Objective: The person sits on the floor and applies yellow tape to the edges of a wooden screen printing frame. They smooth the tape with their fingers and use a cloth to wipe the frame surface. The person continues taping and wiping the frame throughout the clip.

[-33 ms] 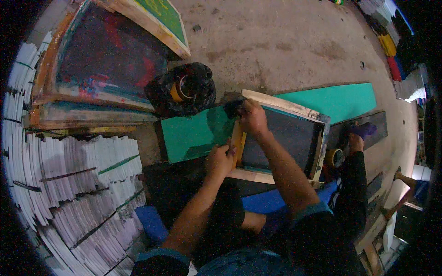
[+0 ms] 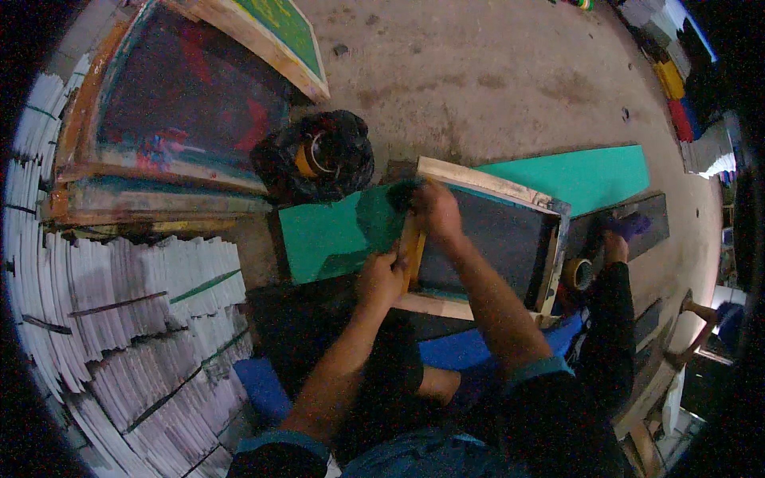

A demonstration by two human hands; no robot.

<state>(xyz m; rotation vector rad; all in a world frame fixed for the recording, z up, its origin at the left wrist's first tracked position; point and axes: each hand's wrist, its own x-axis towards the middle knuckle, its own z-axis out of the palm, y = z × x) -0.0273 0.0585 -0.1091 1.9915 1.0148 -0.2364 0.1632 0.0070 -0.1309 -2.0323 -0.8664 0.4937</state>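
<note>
Both your hands grip the yellow wooden squeegee: left hand (image 2: 381,277) low, right hand (image 2: 434,211) up top. It stands on the dark screen frame (image 2: 510,239), over a green sheet (image 2: 335,231).

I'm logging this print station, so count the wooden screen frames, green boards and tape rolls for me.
Wooden screen frames: 3, one under the hands, one big one leaning at left, one green-meshed one behind it
Green boards: 2
Tape rolls: 1
Total: 6
</note>
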